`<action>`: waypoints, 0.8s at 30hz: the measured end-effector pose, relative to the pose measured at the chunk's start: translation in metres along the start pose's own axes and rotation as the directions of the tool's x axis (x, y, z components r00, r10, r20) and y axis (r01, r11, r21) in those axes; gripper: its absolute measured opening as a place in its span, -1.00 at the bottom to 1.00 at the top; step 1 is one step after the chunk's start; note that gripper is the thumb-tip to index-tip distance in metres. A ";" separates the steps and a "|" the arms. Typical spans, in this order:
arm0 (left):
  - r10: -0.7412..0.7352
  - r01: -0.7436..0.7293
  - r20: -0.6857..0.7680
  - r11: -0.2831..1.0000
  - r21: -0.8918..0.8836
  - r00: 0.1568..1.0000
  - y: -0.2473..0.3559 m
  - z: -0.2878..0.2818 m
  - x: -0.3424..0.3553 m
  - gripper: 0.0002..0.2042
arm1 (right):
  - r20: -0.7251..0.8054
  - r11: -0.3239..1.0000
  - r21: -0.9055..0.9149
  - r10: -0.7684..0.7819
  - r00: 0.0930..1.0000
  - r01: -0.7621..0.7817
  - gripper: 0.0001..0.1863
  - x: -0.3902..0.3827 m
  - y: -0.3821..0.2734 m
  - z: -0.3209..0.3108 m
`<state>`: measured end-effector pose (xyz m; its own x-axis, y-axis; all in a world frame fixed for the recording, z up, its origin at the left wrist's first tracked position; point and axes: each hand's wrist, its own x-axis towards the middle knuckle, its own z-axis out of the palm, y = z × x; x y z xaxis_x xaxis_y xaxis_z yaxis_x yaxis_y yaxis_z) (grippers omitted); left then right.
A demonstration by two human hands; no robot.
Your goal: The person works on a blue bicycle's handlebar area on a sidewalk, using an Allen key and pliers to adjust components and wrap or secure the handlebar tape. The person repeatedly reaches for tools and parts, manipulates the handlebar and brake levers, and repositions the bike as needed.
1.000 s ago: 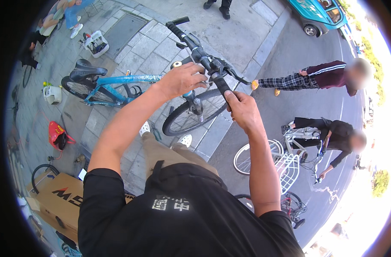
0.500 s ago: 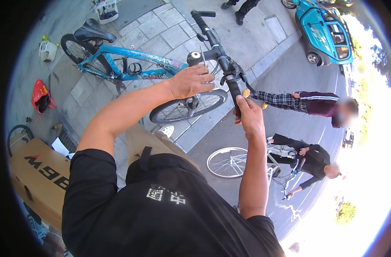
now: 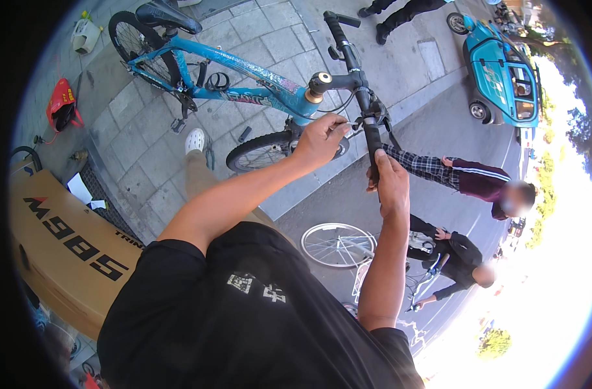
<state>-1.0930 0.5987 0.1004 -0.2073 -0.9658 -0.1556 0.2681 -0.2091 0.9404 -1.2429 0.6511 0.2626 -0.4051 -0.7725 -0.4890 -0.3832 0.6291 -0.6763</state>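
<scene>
A blue bicycle (image 3: 244, 71) stands in front of me, its black handlebar (image 3: 354, 61) running across the upper middle. My right hand (image 3: 392, 181) is closed around the handlebar's near rubber grip (image 3: 371, 139), thumb along the top. My left hand (image 3: 322, 137) is closed in a pinch on a thin metal rod that looks like a hex key (image 3: 351, 123). The rod's far end meets the handlebar beside the brake lever clamp (image 3: 377, 109); the exact contact is too small to make out. Below my left hand, the front wheel (image 3: 260, 152) is partly hidden.
A big cardboard box (image 3: 69, 240) sits at lower left, with a red bag (image 3: 62, 107) and a white jug (image 3: 85, 35) beyond. On the right are a person in plaid trousers (image 3: 425, 165), a person with a white bicycle (image 3: 338, 245) and a blue three-wheeled vehicle (image 3: 503, 74).
My left hand has moved from beside the stem toward the brake lever clamp, bringing the rod with it. My right hand keeps its grip. The view has shifted, and the stem and bicycle frame show more fully.
</scene>
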 end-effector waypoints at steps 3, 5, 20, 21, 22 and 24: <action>-0.014 0.015 0.022 0.998 -0.066 1.000 -0.011 0.010 0.006 -0.73 | -0.006 1.000 0.010 0.021 1.000 -0.021 -0.52 0.001 0.002 0.001; -0.083 0.089 0.058 0.990 -0.105 0.995 -0.007 0.013 0.005 -0.72 | -0.009 1.000 0.019 0.009 1.000 -0.009 -0.52 -0.002 0.002 0.002; 0.439 -0.406 -0.027 0.851 0.334 0.898 -0.003 0.007 0.016 -0.80 | -0.019 1.000 -0.018 -0.006 1.000 0.005 -0.52 -0.001 -0.001 0.003; 0.461 -0.424 -0.021 0.832 0.357 0.887 -0.005 0.006 0.017 -0.81 | -0.015 1.000 -0.012 -0.009 1.000 0.009 -0.52 -0.001 -0.002 0.003; 0.480 -0.441 -0.011 0.814 0.378 0.877 -0.004 0.006 0.017 -0.81 | -0.016 1.000 -0.010 -0.007 1.000 0.007 -0.52 -0.001 -0.002 0.003; 0.289 -0.268 -0.038 0.924 0.274 0.956 0.001 0.010 0.017 -0.81 | -0.020 1.000 -0.006 -0.004 1.000 0.004 -0.52 0.000 -0.003 0.003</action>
<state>-1.1059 0.5839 0.1013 -0.0846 -0.9901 0.1116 0.0458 0.1080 0.9931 -1.2394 0.6492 0.2628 -0.4199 -0.7731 -0.4755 -0.3900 0.6268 -0.6746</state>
